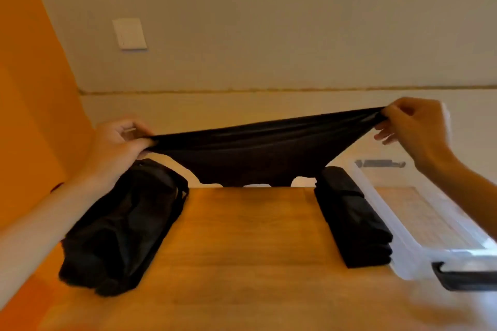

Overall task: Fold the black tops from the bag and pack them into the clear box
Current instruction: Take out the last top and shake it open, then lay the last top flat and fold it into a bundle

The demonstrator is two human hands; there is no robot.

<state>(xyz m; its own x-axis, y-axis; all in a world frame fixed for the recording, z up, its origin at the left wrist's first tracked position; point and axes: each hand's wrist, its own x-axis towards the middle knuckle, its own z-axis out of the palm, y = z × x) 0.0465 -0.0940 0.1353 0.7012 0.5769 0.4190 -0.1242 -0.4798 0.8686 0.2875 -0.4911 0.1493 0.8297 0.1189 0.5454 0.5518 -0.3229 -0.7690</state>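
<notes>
Head view. Top (258,153): black, stretched in the air above the table's (242,236) far edge. Left hand (118,142) and right hand (414,126): each pinches one end. Bag (121,228): black, on table, left. Folded tops (352,217): stacked just beside the clear box (419,223), right.

I see a bare lane down the middle of the wooden table (247,236), open at the near edge. The black bag (121,228) walls its left side. The stack of folded black tops (352,217), just beside the clear box (382,204), walls its right. The stretched black top (258,153) hangs across the far end.
</notes>
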